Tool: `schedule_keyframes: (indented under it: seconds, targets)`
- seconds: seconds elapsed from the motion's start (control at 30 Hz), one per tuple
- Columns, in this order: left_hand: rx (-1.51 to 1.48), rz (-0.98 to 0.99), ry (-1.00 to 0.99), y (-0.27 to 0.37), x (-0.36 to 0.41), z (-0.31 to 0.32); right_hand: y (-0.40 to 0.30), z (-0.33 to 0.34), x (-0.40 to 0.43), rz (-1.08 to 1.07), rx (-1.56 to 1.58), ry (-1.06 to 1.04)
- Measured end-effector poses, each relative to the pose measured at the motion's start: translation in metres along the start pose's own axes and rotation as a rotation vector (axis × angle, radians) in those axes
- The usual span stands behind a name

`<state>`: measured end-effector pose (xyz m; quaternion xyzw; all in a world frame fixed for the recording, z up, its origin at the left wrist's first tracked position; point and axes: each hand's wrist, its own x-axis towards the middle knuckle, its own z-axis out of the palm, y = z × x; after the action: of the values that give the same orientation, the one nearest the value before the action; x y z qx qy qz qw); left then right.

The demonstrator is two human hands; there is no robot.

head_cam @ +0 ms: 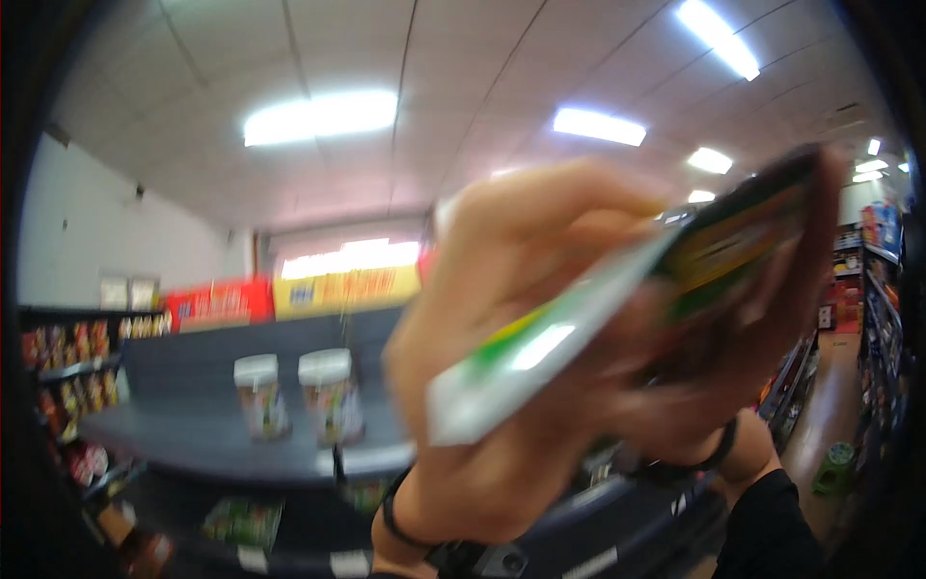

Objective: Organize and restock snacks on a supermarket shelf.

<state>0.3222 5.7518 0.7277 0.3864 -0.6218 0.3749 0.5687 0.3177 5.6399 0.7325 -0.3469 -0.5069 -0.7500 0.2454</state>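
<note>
My left hand (463, 311) is raised close to the camera, its fingers curled around a glossy white and green packet (535, 354). My right hand (723, 405), mostly shaded, is closed on the far side of the packet, near a dark face with yellow and green print. Motion blur hides where the fingers touch, and I cannot tell whether this is one packet or two pressed together. Dark bands circle both wrists. Left of my hands, two plastic jars (259, 398) with white lids stand upright on a grey metal shelf (173, 427).
Green packets (246, 521) lie on the lower shelf. A red carton (221, 302) and a yellow carton (343, 288) sit atop the shelving. Stocked shelves (72, 347) line the far left. An aisle floor (832, 391) runs along the right, with a green object (834, 469) standing on it.
</note>
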Motion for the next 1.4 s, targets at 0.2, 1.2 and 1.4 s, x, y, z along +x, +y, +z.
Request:
schedule_keyframes:
  seconds: [0.2, 1.2, 1.4]
  targets:
    - [-0.166, -0.456, -0.3, -0.056, -0.15, 0.011, -0.046, -0.151, -0.164, 0.785, -0.076, -0.268]
    - [1.179, -1.324, -0.665, -0.185, -0.298, -0.218, -0.183, -0.176, -0.299, 1.987, -0.073, -0.729]
    - [0.842, -1.553, -0.579, -0.205, -0.299, -0.232, -0.182, -0.172, -0.295, 1.945, -0.097, -0.769]
